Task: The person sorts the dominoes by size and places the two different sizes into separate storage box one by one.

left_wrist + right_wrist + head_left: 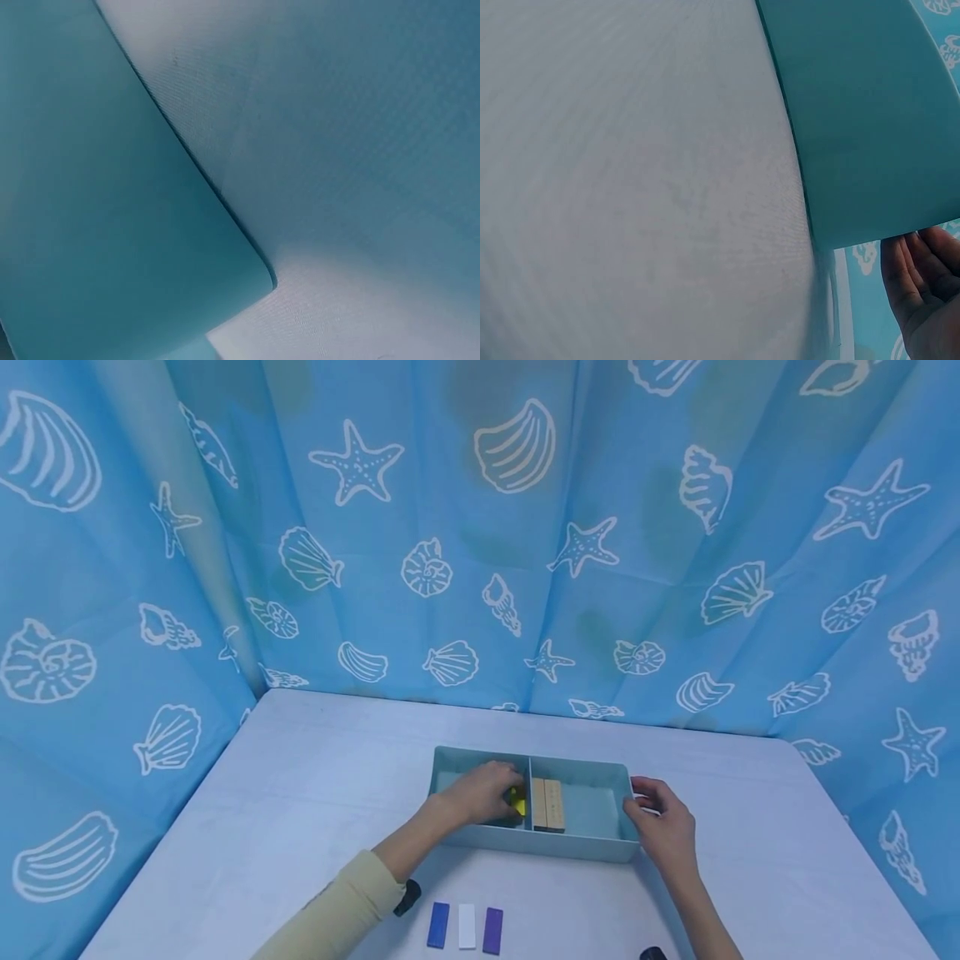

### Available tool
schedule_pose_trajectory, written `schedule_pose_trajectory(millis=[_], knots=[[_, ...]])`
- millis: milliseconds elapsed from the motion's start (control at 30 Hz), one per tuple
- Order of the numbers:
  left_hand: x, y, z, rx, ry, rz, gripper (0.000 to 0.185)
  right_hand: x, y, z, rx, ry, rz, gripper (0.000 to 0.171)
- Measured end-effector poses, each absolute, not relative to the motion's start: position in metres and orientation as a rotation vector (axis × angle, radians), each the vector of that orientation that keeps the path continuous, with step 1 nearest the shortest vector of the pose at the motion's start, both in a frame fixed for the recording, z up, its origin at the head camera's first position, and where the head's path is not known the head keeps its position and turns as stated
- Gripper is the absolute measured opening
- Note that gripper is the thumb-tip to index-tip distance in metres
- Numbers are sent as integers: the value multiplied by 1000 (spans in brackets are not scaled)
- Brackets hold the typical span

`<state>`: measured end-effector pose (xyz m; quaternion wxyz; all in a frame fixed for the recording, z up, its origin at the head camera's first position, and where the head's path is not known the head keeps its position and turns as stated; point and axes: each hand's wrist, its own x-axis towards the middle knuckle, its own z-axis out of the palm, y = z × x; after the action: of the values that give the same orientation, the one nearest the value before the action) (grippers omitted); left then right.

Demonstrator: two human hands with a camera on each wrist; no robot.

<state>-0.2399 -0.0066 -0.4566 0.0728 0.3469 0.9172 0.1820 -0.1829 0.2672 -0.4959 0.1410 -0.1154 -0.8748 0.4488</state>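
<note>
We have our left hand (483, 793) down inside the left compartment of the teal tray (592, 846), fingers curled round a small yellow block (517, 802) that sits close against the divider. Our right hand (663, 828) rests at the tray's right end, fingers bent over the rim and steadying it; the right wrist view shows only the tray's outer wall (862, 112) and a few fingertips (922, 262), so we cannot tell how firm that hold is. Two wooden blocks (547, 805) stand side by side in the right compartment, just beyond the divider from the yellow one. On the worktop (300, 793) near us lie three flat pieces in a row: blue (438, 925), white (467, 926) and purple (492, 930).

To handle this well, we judge that the right hand should keep the tray pinned so it does not slide on the smooth worktop. The left hand wants a pinch on the block's free faces, since the divider crowds one side, and should move straight up or down to avoid knocking the wall.
</note>
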Motion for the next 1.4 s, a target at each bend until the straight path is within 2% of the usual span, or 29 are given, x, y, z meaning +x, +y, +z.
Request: schedule_pose_trajectory(millis=[133,300,900,1067,1400], knots=[[-239,-8,-455,1055,2762,564,34,-186,271,-503,-311,-2539,1240,36],[-237,-14,-446,1052,2771,601,33,-181,262,-491,-353,-2510,1303,36],[-191,-62,-377,1137,2841,838,33,-177,260,-482,-386,-2534,1440,39],[-168,-78,-377,1094,2837,784,32,-177,261,-481,-385,-2548,1435,38],[-127,-98,-401,1010,2676,630,31,-177,263,-479,-379,-2545,1425,39]])
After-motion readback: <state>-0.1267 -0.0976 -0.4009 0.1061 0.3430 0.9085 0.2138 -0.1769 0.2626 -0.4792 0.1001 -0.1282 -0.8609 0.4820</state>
